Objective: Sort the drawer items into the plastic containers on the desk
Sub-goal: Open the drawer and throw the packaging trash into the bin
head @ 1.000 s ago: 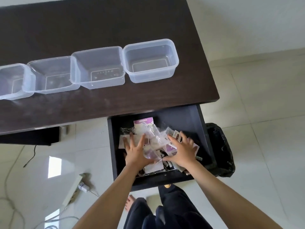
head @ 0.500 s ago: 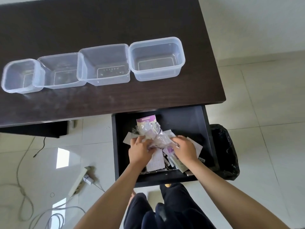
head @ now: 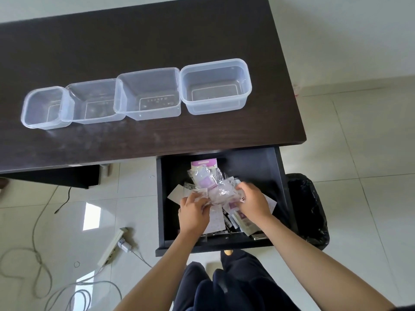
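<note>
The open black drawer (head: 275,176) under the desk holds a heap of small clear plastic packets (head: 211,182), purple-and-white cards and papers. My left hand (head: 194,212) and my right hand (head: 252,200) are both inside it, fingers curled round a bundle of the clear packets from either side. On the dark desk (head: 134,41) stand several clear plastic containers in a row: a small one (head: 45,107) at the left, two middle ones (head: 94,101) (head: 148,93), and a larger one (head: 215,86) at the right. All look empty.
A black bin with a bag (head: 307,207) stands right of the drawer. A white power strip (head: 112,245) and loose cables (head: 33,254) lie on the tiled floor at the left. My legs in dark trousers (head: 224,286) are below the drawer front.
My hands went from lying spread over the heap to closing on a bundle of clear packets at its middle. The camera view shifted, bringing the leftmost container fully into view.
</note>
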Tool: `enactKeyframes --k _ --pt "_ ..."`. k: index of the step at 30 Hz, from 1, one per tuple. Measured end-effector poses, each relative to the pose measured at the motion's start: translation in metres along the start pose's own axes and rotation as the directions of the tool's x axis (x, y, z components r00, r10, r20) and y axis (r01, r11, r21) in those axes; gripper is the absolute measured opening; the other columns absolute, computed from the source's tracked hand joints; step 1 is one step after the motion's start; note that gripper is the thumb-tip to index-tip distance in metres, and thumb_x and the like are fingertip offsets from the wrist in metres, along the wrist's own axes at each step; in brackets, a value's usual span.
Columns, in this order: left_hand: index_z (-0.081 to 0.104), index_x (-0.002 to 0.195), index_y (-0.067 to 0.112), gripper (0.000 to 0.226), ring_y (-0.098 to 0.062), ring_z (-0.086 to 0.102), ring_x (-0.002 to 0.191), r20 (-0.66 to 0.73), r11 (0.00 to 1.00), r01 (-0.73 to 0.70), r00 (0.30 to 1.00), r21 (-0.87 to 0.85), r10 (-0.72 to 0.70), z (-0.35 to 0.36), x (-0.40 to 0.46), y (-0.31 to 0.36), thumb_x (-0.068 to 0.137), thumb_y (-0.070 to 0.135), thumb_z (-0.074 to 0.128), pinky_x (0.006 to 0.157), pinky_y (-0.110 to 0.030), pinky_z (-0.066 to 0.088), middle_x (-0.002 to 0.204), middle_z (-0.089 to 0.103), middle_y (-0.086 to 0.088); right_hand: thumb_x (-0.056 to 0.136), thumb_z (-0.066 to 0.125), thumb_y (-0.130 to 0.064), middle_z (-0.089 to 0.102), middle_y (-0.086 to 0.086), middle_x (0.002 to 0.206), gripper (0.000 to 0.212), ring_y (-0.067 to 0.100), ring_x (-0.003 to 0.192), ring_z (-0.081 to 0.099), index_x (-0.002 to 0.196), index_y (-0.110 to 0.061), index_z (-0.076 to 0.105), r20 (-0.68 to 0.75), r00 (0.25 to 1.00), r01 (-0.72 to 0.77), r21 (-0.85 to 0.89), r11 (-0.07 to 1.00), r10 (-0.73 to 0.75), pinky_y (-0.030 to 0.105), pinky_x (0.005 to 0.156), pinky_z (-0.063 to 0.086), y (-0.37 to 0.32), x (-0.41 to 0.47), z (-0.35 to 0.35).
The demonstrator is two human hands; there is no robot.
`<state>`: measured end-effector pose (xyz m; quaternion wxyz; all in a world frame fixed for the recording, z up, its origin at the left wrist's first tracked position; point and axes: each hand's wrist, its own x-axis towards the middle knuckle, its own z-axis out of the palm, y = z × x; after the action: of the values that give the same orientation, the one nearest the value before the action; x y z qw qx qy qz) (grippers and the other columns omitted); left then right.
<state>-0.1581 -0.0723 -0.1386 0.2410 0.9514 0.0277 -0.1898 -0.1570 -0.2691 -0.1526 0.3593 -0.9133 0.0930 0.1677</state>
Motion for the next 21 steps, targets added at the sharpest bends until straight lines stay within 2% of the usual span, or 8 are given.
enactKeyframes --k 3,7,9,12,14,16,18,21 --pt "0.07 0.111 0.022 0.024 -0.028 0.04 0.12 -0.026 1.0 -0.009 1.0 -0.025 0.008 -0.002 -0.002 0.0 0.09 0.026 0.059 0.09 -0.042 0.048 0.13 0.055 0.001 0.078 0.074 -0.008 0.06 0.0 0.11 0.03 0.015 0.096 0.06 0.103 -0.012 0.058 -0.041 0.999 0.012 0.047 0.999 -0.01 0.009 0.065 0.04 0.003 0.004 0.0" --pt "0.072 0.107 0.021 0.024 -0.031 0.043 0.117 -0.123 0.997 -0.03 0.992 -0.073 0.021 -0.006 -0.002 0.006 0.086 0.015 0.062 0.081 -0.039 0.051 0.126 0.058 -0.002 0.077 0.072 -0.002 0.063 0.0 0.101 0.024 0.019 0.096 0.062 0.097 -0.01 0.06 -0.087 0.996 0.028 0.162 0.986 -0.014 0.015 0.071 0.045 0.003 0.002 -0.005" --pt "0.072 0.106 0.022 0.027 -0.033 0.044 0.116 -0.173 0.996 -0.057 0.984 -0.07 0.044 -0.008 0.002 0.01 0.083 0.011 0.062 0.077 -0.039 0.052 0.124 0.058 -0.003 0.081 0.073 -0.011 0.063 -0.004 0.096 0.02 0.013 0.093 0.062 0.096 -0.01 0.061 -0.128 0.992 0.017 0.247 0.969 0.015 0.014 0.073 0.044 -0.001 -0.001 -0.011" --pt "0.072 0.108 0.024 0.033 -0.032 0.043 0.119 -0.186 0.993 -0.087 0.98 -0.08 0.071 -0.013 0.016 0.017 0.082 0.007 0.059 0.079 -0.038 0.052 0.128 0.055 -0.004 0.082 0.073 -0.031 0.062 -0.01 0.09 0.026 0.007 0.073 0.059 0.096 -0.014 0.059 -0.124 0.99 -0.024 0.336 0.942 0.07 0.016 0.064 0.045 -0.006 -0.003 -0.021" --pt "0.068 0.114 0.028 0.036 -0.029 0.036 0.126 -0.114 0.993 -0.091 0.99 -0.076 0.083 -0.018 0.03 0.021 0.084 0.011 0.058 0.087 -0.04 0.051 0.137 0.048 -0.002 0.085 0.07 -0.028 0.06 -0.011 0.091 0.02 0.009 0.075 0.058 0.097 -0.016 0.058 -0.074 0.991 -0.085 0.325 0.942 0.115 0.018 0.06 0.044 -0.006 -0.005 -0.028" --pt "0.062 0.121 0.034 0.038 -0.027 0.024 0.136 0.013 0.994 -0.106 0.994 -0.035 0.107 -0.021 0.045 0.023 0.083 0.027 0.065 0.101 -0.047 0.044 0.148 0.034 0.001 0.087 0.064 -0.017 0.059 -0.011 0.097 0.014 0.011 0.088 0.058 0.1 -0.018 0.057 -0.041 0.989 -0.125 0.276 0.953 0.142 0.015 0.064 0.042 -0.003 -0.006 -0.032" --pt "0.054 0.127 0.042 0.056 -0.028 0.011 0.142 0.183 0.992 -0.124 0.976 0.019 0.119 -0.023 0.056 0.025 0.075 0.048 0.073 0.112 -0.052 0.029 0.157 0.015 0.001 0.087 0.062 -0.013 0.059 -0.01 0.1 0.015 0.013 0.092 0.057 0.1 -0.019 0.056 -0.032 0.986 -0.149 0.257 0.955 0.162 0.018 0.068 0.04 0.001 -0.006 -0.034" --pt "0.036 0.139 0.05 0.085 -0.031 -0.008 0.145 0.366 0.987 -0.147 0.924 0.07 0.111 -0.024 0.065 0.026 0.063 0.063 0.074 0.115 -0.058 0.019 0.159 -0.01 0.0 0.086 0.063 -0.012 0.06 -0.008 0.098 0.016 0.017 0.086 0.058 0.097 -0.02 0.055 -0.022 0.98 -0.186 0.278 0.942 0.2 0.021 0.067 0.042 0.005 -0.005 -0.032"
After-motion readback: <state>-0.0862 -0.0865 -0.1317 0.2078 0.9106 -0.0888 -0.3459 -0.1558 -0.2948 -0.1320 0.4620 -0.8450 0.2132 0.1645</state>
